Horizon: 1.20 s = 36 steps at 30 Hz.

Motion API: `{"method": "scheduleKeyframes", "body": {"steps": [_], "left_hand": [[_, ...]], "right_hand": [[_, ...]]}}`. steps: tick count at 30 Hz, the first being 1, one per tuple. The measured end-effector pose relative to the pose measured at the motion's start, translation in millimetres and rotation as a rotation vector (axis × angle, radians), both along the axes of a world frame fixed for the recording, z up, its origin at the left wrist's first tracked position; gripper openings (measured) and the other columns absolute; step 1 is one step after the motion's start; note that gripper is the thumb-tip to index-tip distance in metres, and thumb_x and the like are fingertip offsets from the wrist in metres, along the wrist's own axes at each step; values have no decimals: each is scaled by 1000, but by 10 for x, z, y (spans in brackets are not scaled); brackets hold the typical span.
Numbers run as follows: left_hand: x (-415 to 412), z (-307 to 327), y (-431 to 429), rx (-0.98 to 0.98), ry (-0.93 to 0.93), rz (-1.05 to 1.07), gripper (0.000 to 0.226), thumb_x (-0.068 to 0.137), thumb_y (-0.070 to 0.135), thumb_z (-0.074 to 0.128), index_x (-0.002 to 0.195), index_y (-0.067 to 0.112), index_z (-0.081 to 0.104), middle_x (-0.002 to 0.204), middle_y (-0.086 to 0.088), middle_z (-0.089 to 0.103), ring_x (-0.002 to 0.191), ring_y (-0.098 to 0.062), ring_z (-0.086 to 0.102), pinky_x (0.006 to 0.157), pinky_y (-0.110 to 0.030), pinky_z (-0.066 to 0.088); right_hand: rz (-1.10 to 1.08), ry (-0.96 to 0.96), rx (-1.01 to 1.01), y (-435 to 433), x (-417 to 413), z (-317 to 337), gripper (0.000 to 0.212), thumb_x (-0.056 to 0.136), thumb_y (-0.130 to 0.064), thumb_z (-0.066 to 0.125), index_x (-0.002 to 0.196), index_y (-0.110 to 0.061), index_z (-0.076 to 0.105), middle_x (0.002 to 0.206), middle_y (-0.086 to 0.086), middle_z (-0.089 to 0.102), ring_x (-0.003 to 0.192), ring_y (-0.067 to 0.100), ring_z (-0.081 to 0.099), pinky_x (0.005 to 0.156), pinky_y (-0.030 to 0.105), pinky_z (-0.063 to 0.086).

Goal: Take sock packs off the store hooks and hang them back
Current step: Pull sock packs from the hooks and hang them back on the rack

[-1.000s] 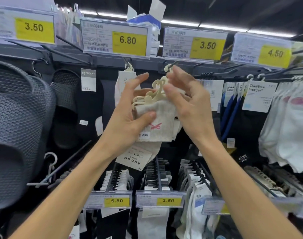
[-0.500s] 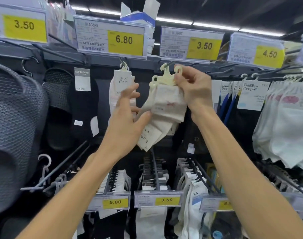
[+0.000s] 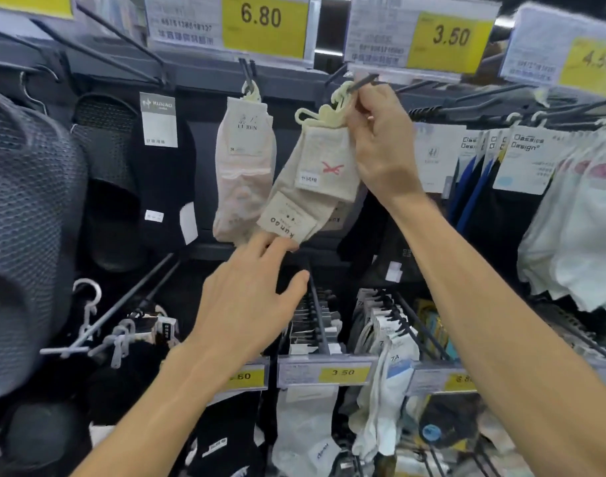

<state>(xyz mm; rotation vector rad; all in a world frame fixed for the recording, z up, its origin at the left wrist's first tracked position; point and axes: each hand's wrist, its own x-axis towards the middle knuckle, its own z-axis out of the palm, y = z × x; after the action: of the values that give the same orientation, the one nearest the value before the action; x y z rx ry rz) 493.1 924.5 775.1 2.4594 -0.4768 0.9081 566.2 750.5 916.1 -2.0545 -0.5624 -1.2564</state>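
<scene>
Sock pack [image 3: 324, 163], beige with a small red bow, hangs high in the middle of the rack. It is tilted, with its foot swung down to the left, just under the 3.50 tag [image 3: 449, 36]. At far left hang grey mesh slippers [image 3: 26, 218], then black socks [image 3: 164, 173] with a Kunao card. A pink pack [image 3: 243, 166] hangs from the peg under the 6.80 tag [image 3: 263, 22], just beside the beige one and partly behind its lower end.

The left hand [image 3: 250, 301] reaches up from below, its back to the camera, fingers straight and spread. Its grip is wide and holds nothing. The fingertips [image 3: 274, 247] touch the bottom edge of the pack's paper label [image 3: 288, 218].

The pack's cream hanger [image 3: 329, 110] sits at the tip of a dark hook [image 3: 363, 80]; whether its loop is over the hook cannot be told. The right hand [image 3: 381, 146] holds the pack by that hanger. Its grip is narrow, thumb and curled fingers pinched on the hanger's right side, knuckles just beside the hook tip.

Further right hang Classics Design packs [image 3: 525, 160], then white socks [image 3: 577, 228] under the 4.50 tag [image 3: 591, 60].
</scene>
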Motion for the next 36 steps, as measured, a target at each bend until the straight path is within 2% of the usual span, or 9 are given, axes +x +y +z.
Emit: {"method": "scheduleKeyframes", "body": {"steps": [4, 7, 12, 15, 18, 23, 25, 28, 36], "left_hand": [[-196, -49, -187, 72, -110, 53, 35, 93, 44, 53, 121, 26, 62, 121, 9, 62, 100, -19, 64, 71, -35, 47], [-405, -108, -471, 82, -230, -34, 27, 92, 33, 59, 114, 18, 68, 114, 3, 67, 96, -23, 65, 71, -36, 50], [-854, -520, -1446, -24, -250, -443, 26, 94, 25, 49, 104, 11, 69, 105, -2, 67, 90, -25, 62, 68, -39, 51], [-1285, -1207, -2328, 1, 32, -696, 29, 93, 27, 47, 100, 16, 73, 104, 5, 70, 92, -16, 62, 71, -27, 48], [-1813, -2306, -3194, 136, 455, -817, 23, 92, 25, 49, 89, 22, 71, 87, 14, 64, 81, -11, 58, 62, -14, 32], [-2698, -4291, -3920, 609, 1106, -776, 14, 96, 16, 61, 105, 20, 72, 107, -7, 69, 103, -28, 65, 80, -24, 48], [-3010, -4789, -3935, 829, 1213, -777, 22, 100, 21, 56, 119, 21, 67, 125, -9, 67, 115, -26, 62, 93, -31, 47], [-3373, -5168, -3956, 1088, 1255, -861, 13, 97, 23, 55, 97, 35, 58, 121, -3, 67, 109, -22, 62, 84, -29, 45], [-3637, -5462, -5069, 1155, 1237, -978, 20, 95, 22, 56, 111, 25, 67, 125, 5, 64, 117, -19, 59, 99, -35, 47]], "right_hand": [[-62, 45, -71, -66, -378, -316, 59, 97, -11, 53, 152, -9, 30, 135, 1, 45, 125, 16, 43, 111, 23, 34], [-11, 25, -80, -263, -930, -777, 46, 98, -18, 53, 143, -8, 46, 144, 5, 44, 137, 17, 38, 116, 30, 31], [94, 171, 61, -1000, -1894, -1784, 26, 100, -6, 47, 118, -1, 66, 120, 9, 62, 117, 15, 57, 101, 26, 44], [-50, 426, 262, -1792, -2571, -2641, 30, 103, -16, 42, 121, -10, 65, 115, -1, 65, 108, 6, 60, 92, 18, 46], [-307, 815, 428, -2614, -3452, -3835, 28, 101, -24, 46, 122, -19, 64, 117, -3, 66, 107, 11, 61, 93, 29, 48], [-604, 1478, 617, -3439, -5425, -5659, 25, 97, -17, 53, 118, -10, 65, 112, 11, 70, 97, 21, 66, 84, 26, 48], [-675, 1672, 723, -3506, -6137, -6050, 24, 95, -21, 54, 113, -12, 67, 111, 8, 70, 102, 24, 66, 87, 32, 49], [-730, 1849, 874, -3503, -6867, -6376, 21, 95, -21, 49, 105, -13, 65, 113, 8, 69, 106, 27, 64, 86, 33, 48], [-880, 1913, 1229, -3876, -7306, -6767, 26, 98, -24, 50, 118, -16, 65, 121, 5, 68, 113, 22, 60, 92, 27, 44]]}}
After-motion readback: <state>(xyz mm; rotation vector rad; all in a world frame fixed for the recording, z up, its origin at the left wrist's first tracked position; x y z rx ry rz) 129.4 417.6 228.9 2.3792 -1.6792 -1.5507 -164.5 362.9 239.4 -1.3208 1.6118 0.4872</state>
